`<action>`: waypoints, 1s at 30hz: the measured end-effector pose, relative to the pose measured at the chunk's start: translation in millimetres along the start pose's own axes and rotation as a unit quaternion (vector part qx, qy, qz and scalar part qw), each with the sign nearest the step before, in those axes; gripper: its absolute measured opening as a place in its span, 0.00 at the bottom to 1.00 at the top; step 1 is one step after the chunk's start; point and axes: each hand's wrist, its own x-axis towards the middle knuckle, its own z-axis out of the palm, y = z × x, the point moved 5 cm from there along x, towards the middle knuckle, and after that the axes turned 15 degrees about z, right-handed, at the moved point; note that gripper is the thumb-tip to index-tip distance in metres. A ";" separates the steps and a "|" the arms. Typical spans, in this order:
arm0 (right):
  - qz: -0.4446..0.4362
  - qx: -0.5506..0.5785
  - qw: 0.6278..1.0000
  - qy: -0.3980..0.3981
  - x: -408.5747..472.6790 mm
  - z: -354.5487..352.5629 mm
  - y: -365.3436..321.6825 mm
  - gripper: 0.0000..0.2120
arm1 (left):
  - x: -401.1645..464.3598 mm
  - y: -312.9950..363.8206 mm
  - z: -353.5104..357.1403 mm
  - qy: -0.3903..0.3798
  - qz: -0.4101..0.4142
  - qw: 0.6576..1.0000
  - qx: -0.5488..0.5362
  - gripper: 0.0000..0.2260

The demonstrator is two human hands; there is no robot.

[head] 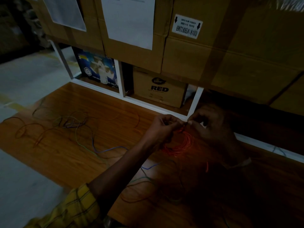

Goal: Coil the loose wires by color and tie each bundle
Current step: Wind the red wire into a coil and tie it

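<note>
Above the wooden table (69, 150), both hands (left (162, 127), right (209, 124)) seemingly pinch the orange wire coil (182, 143).

Loose wires (77, 127) sprawl over the left half of the counter (69, 155), more trailing toward its near edge. A coiled bundle (181, 143) sits near the far edge, right of middle, under both hands. Behind the counter stands a shelf frame (121, 79) holding boxes (158, 91), with bigger cartons (197, 55) stacked above.
</note>
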 end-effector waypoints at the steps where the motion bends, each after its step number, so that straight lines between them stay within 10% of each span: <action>1: -0.012 -0.010 0.999 0.030 -0.3 -1.8 -2.2 0.05 | -0.5 -0.5 -0.4 0.010 -0.005 1.000 0.002 0.09; 7: -0.053 -0.040 0.986 0.154 -7.1 0.6 -21.1 0.02 | 6.1 -6.9 -17.2 0.079 -0.047 0.996 0.000 0.13; 16: 0.207 0.308 0.928 -0.022 -3.6 24.9 -4.3 0.06 | 15.6 -2.8 -24.7 0.065 0.021 0.996 0.051 0.14; 30: 0.216 0.275 0.935 -0.054 2.0 47.5 -2.9 0.02 | 16.5 -25.6 -36.5 0.087 0.026 0.995 0.036 0.11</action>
